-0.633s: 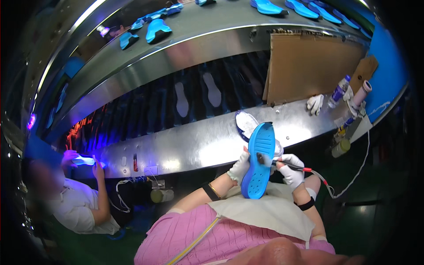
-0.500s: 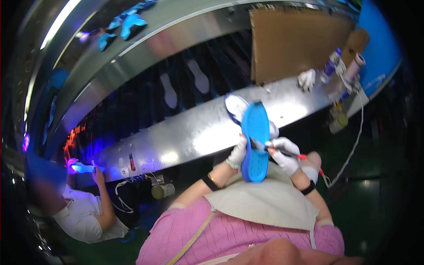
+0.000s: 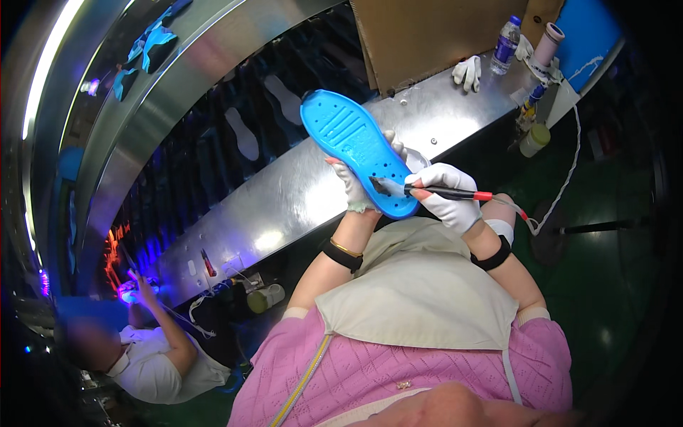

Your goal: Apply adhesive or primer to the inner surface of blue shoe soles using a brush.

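L hand (image 3: 351, 188) grips blue shoe sole (image 3: 352, 142) from beneath, tilted over metal bench (image 3: 455, 128). R hand (image 3: 455, 203) pinches blk-handled brush (image 3: 448, 193), tip at sole's perforated end. Poss. risks: white tube (image 3: 567, 183) snags, tugs brush askew; L grip slackens, sole slips.

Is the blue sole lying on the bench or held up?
Held up, off the metal bench: the left hand grips the blue sole from beneath, by opposite edges.
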`<state>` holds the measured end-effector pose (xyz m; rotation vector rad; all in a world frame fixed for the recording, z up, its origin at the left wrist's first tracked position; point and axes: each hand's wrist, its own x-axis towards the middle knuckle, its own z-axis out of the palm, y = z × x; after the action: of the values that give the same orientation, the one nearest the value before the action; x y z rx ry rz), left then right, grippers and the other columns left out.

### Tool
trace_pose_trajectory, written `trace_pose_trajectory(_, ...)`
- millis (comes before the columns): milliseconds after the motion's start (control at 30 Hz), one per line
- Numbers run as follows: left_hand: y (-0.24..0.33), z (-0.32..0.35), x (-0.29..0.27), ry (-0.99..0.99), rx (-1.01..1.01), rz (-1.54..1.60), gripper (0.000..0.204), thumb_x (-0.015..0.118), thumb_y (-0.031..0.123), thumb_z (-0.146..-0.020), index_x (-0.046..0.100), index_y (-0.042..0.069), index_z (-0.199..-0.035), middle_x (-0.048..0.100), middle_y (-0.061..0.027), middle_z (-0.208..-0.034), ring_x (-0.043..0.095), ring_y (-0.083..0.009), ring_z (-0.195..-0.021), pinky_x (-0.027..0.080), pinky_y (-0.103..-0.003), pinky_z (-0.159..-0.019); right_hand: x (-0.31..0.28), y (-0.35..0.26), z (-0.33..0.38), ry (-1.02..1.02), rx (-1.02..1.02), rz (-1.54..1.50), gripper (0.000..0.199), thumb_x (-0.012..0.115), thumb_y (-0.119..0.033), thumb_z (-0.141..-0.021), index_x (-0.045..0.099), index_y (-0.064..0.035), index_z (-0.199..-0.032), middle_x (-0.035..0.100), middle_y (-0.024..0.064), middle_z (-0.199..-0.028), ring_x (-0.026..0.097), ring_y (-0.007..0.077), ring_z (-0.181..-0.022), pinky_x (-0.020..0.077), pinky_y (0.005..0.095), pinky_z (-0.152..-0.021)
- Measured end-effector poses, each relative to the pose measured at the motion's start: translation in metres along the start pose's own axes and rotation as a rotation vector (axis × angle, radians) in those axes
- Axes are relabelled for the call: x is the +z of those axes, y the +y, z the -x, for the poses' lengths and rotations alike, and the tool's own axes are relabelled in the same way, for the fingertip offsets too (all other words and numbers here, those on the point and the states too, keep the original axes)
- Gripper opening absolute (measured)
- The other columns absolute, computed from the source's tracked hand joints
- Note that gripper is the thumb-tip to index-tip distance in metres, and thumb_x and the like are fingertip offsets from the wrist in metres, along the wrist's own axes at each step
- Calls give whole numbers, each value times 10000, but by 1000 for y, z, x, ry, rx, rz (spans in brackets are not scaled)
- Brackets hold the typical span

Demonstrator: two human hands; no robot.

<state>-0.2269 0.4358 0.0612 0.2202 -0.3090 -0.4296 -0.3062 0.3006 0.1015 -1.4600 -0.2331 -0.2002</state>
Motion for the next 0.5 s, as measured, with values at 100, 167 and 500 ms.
trace_pose_trajectory(100,5,-6,-7,6,34,44,1010,537,804,-561,434,39,-1213,550,-140,-1143,550,-266,-965,454,-409,-900,2,0,-1,-94,-248,326,96,694,-21,-758,643,-43,-837,656,61,-868,608,91,-747,498,236,-692)
trace_pose_trajectory(167,10,-11,-12,-62,30,55,1014,539,806,-554,438,40,-1212,550,-141,-1142,549,-271,-967,453,-410,-901,0,-2,2,-98,7,128,94,691,-23,-762,643,-37,-841,656,57,-871,601,87,-728,496,232,-672)
trace_pose_trajectory(500,38,-22,-2,-183,-115,-170,997,612,763,-553,436,69,-1247,546,-160,-1107,566,-294,-976,497,-411,-854,-11,-11,-14,-291,129,187,199,745,-32,-722,640,-22,-891,654,59,-909,601,112,-864,481,250,-790)
